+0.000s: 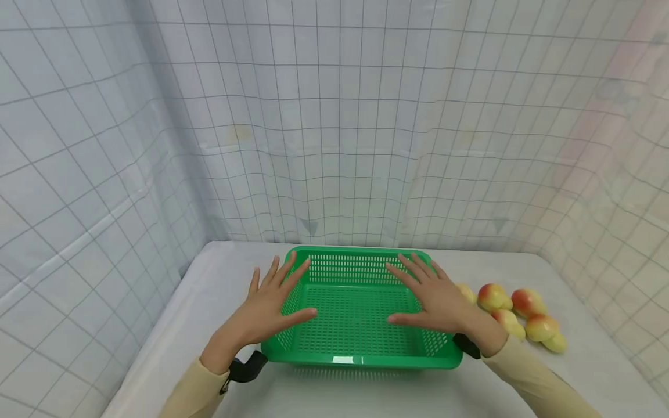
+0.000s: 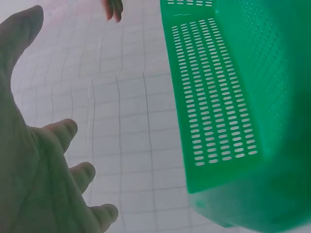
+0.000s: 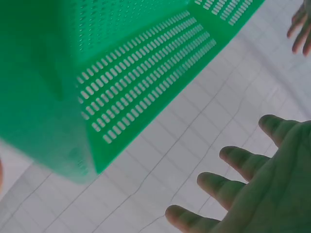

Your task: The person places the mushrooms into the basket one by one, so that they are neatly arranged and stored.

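Observation:
A green plastic basket [image 1: 360,362] with slotted walls stands on the white table, and nothing lies on its bottom. Over its left side hovers my left hand [image 1: 266,313], fingers spread and straight, holding nothing. My right hand [image 1: 436,299] is spread the same way above the basket's right side. In the left wrist view, the left hand [image 2: 43,165] is apart from the basket wall [image 2: 214,97]. The right wrist view likewise shows a gap between the right hand [image 3: 262,189] and the basket wall [image 3: 146,73].
Several red and yellow peach-like fruits [image 1: 528,302] lie on the table [image 1: 590,371] to the right, partly behind my right hand and forearm. White gridded cloth [image 1: 355,145] hangs at the back and on both sides.

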`<state>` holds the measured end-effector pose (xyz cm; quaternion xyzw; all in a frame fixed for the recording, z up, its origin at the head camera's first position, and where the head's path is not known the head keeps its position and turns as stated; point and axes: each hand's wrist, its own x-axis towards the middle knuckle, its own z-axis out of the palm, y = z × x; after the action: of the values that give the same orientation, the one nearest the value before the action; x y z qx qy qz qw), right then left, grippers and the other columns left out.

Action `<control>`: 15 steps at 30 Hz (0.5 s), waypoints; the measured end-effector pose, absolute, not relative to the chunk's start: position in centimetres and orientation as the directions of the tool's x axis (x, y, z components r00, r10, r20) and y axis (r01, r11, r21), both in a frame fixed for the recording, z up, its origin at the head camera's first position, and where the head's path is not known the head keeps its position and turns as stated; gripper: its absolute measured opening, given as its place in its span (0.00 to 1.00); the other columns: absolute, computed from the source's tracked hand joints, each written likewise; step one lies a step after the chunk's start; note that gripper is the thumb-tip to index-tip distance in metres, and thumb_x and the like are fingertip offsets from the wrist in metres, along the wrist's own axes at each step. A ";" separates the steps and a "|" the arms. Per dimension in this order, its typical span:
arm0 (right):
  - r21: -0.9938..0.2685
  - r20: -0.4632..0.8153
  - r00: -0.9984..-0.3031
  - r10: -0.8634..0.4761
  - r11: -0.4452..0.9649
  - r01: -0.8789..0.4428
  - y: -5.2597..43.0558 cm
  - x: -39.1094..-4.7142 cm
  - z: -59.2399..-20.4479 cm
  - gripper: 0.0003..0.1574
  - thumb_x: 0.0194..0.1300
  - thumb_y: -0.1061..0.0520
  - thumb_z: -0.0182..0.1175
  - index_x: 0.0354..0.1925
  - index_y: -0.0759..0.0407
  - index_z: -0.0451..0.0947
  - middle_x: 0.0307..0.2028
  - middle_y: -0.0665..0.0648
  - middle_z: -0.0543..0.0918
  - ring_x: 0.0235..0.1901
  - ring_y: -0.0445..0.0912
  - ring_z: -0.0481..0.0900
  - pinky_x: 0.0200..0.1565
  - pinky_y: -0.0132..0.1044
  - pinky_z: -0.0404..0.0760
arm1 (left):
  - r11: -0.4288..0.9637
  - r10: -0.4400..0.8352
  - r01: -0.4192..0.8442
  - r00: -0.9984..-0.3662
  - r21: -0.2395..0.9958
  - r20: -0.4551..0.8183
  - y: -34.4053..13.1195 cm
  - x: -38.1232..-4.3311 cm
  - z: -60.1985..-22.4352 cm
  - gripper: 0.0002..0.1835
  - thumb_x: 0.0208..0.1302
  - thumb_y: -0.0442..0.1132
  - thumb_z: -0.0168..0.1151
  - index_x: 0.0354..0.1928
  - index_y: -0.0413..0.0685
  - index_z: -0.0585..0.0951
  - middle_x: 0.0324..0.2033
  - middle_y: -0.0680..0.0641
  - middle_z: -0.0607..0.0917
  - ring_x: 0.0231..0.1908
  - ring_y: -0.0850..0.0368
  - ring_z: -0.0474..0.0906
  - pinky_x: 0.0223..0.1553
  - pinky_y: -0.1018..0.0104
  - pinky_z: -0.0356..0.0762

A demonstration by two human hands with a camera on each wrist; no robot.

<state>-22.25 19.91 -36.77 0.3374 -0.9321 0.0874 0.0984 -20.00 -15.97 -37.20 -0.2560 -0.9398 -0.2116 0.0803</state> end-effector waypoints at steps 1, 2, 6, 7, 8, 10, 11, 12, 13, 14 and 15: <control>-0.114 0.255 -0.756 -0.602 0.758 -0.642 20.3 -22.2 -36.7 0.58 0.56 0.22 0.52 0.75 0.46 0.48 0.73 0.57 0.48 0.70 0.57 0.44 0.62 0.63 0.46 | 0.774 0.433 0.507 -0.861 0.380 0.268 -16.2 -19.8 -37.5 0.47 0.59 0.69 0.53 0.75 0.69 0.44 0.74 0.52 0.40 0.71 0.46 0.30 0.62 0.39 0.23; -0.127 0.268 -0.761 -0.591 0.761 -0.636 20.8 -22.2 -36.8 0.58 0.56 0.24 0.53 0.75 0.47 0.48 0.73 0.57 0.49 0.70 0.57 0.45 0.62 0.63 0.47 | 0.769 0.416 0.499 -0.866 0.400 0.278 -16.5 -19.6 -37.9 0.46 0.60 0.68 0.54 0.75 0.68 0.44 0.74 0.52 0.41 0.71 0.46 0.32 0.62 0.39 0.25; -0.164 0.344 -0.779 -0.525 0.783 -0.600 23.1 -22.4 -37.2 0.56 0.57 0.28 0.58 0.74 0.49 0.50 0.70 0.59 0.55 0.66 0.58 0.56 0.59 0.63 0.53 | 0.728 0.352 0.474 -0.878 0.495 0.323 -17.3 -18.5 -39.7 0.44 0.61 0.61 0.58 0.75 0.66 0.47 0.73 0.50 0.47 0.71 0.44 0.40 0.62 0.37 0.32; -0.173 0.367 -0.781 -0.505 0.788 -0.591 23.7 -22.4 -37.3 0.55 0.57 0.30 0.59 0.74 0.49 0.51 0.70 0.60 0.57 0.66 0.59 0.57 0.58 0.63 0.55 | 0.716 0.335 0.467 -0.882 0.519 0.331 -17.4 -18.2 -40.1 0.44 0.62 0.60 0.59 0.75 0.66 0.48 0.73 0.49 0.48 0.71 0.44 0.41 0.62 0.36 0.34; -0.186 0.389 -0.784 -0.483 0.793 -0.581 24.3 -22.4 -37.5 0.54 0.58 0.32 0.60 0.73 0.49 0.52 0.69 0.60 0.58 0.65 0.59 0.58 0.58 0.63 0.56 | 0.700 0.316 0.458 -0.887 0.547 0.337 -17.5 -17.9 -40.6 0.44 0.62 0.58 0.59 0.75 0.66 0.49 0.73 0.50 0.49 0.70 0.44 0.42 0.61 0.35 0.36; -0.221 0.437 -0.787 -0.435 0.796 -0.563 25.6 -22.4 -37.8 0.53 0.58 0.36 0.63 0.73 0.51 0.53 0.68 0.60 0.61 0.63 0.59 0.61 0.56 0.64 0.59 | 0.671 0.277 0.437 -0.897 0.599 0.344 -17.7 -17.4 -41.4 0.43 0.62 0.56 0.60 0.74 0.67 0.49 0.73 0.50 0.49 0.70 0.43 0.44 0.60 0.33 0.41; -0.243 0.460 -0.788 -0.410 0.795 -0.555 26.2 -22.4 -37.9 0.52 0.58 0.39 0.65 0.72 0.52 0.54 0.67 0.61 0.63 0.62 0.59 0.62 0.55 0.64 0.59 | 0.653 0.257 0.426 -0.902 0.626 0.346 -17.7 -17.2 -41.9 0.42 0.63 0.55 0.60 0.74 0.67 0.49 0.73 0.51 0.49 0.70 0.43 0.45 0.59 0.32 0.44; -0.266 0.480 -0.789 -0.383 0.794 -0.547 26.8 -22.3 -38.1 0.51 0.58 0.41 0.66 0.72 0.52 0.56 0.66 0.61 0.64 0.58 0.58 0.66 0.54 0.64 0.61 | 0.635 0.237 0.413 -0.909 0.653 0.344 -17.8 -16.9 -42.3 0.42 0.63 0.55 0.61 0.74 0.66 0.50 0.73 0.51 0.49 0.70 0.43 0.45 0.58 0.31 0.46; -0.287 0.497 -0.792 -0.354 0.794 -0.535 27.4 -22.3 -38.2 0.50 0.57 0.43 0.67 0.72 0.53 0.57 0.65 0.61 0.65 0.60 0.60 0.64 0.54 0.64 0.61 | 0.619 0.218 0.400 -0.914 0.675 0.342 -17.8 -16.8 -42.6 0.42 0.63 0.54 0.61 0.74 0.66 0.51 0.73 0.52 0.48 0.70 0.43 0.45 0.57 0.31 0.48; -0.312 0.508 -0.798 -0.325 0.794 -0.521 28.0 -22.2 -38.4 0.49 0.57 0.45 0.67 0.71 0.54 0.57 0.65 0.61 0.66 0.59 0.60 0.65 0.53 0.64 0.61 | 0.605 0.199 0.385 -0.921 0.697 0.336 -17.8 -16.6 -43.0 0.42 0.63 0.54 0.61 0.74 0.65 0.51 0.73 0.52 0.48 0.70 0.42 0.45 0.56 0.30 0.50; -0.331 0.516 -0.804 -0.296 0.797 -0.506 28.5 -22.1 -38.6 0.49 0.57 0.47 0.68 0.71 0.55 0.58 0.65 0.62 0.66 0.59 0.61 0.65 0.53 0.64 0.62 | 0.591 0.182 0.372 -0.926 0.716 0.330 -17.8 -16.5 -43.3 0.42 0.63 0.53 0.61 0.74 0.64 0.52 0.73 0.52 0.48 0.70 0.42 0.45 0.55 0.29 0.51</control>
<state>-22.08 28.54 -38.61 0.2176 -0.9206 0.2331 0.2253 -16.54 -17.80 -43.30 -0.1565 -0.8849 -0.4243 0.1115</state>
